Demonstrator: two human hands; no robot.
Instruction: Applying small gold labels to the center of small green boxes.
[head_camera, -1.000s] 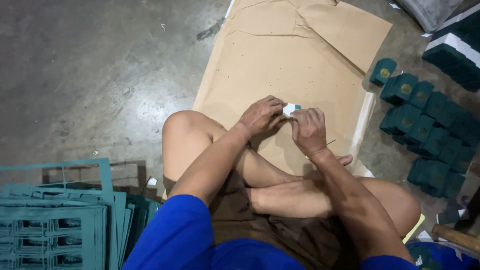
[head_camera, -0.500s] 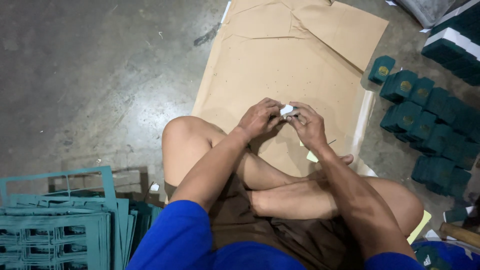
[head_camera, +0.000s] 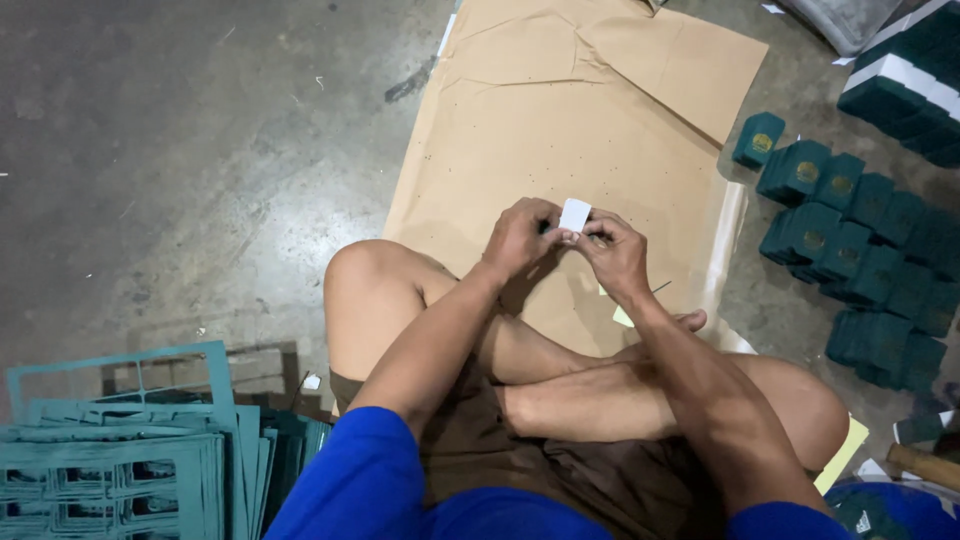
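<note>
Left hand (head_camera: 520, 235) and right hand (head_camera: 615, 255) jointly pinch a small white card (head_camera: 575, 214) above the brown paper sheet (head_camera: 560, 120), both grips clenched on it, steadying its edges. Green boxes (head_camera: 850, 230) lie right.

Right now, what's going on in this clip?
A person sits cross-legged on a concrete floor, over a sheet of brown cardboard. Both hands meet in front of the knees: the left hand and right hand pinch a small white piece of paper between their fingertips. Rows of small dark green boxes stand on the floor to the right, and a stack of teal cut-out card frames lies at the lower left.
</note>
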